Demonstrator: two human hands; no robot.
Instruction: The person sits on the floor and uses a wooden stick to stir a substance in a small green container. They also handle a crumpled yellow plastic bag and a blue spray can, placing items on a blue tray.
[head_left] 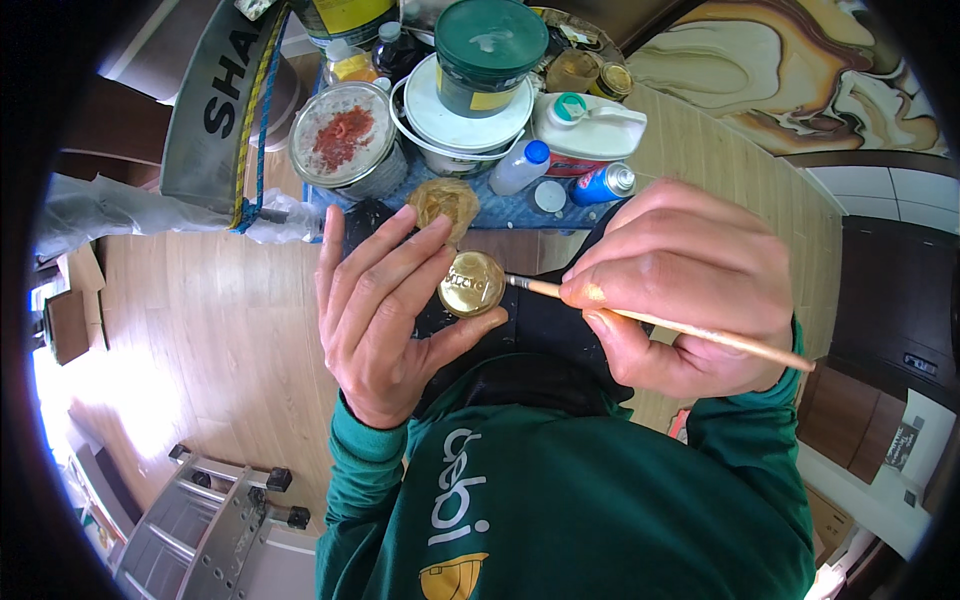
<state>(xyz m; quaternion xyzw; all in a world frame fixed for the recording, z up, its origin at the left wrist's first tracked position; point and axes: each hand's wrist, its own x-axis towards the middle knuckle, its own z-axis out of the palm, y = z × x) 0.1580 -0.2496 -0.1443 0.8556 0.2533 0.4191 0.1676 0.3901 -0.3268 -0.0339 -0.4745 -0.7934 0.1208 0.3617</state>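
Observation:
My left hand holds a small round gold-coloured disc with raised lettering between thumb and fingers; its other fingers are stretched out. My right hand is closed round the wooden handle of a thin paintbrush. The brush's dark tip meets the right edge of the disc, or is just beside it. Gold smears show on my right fingers. Just beyond the disc is a crumpled, tan, bag-like thing, partly behind my left fingers.
On a blue-covered surface ahead stand a red-stained tub, a white bucket under a green-lidded pail, a white jug, a blue-capped bottle and a blue can. A ladder lies lower left.

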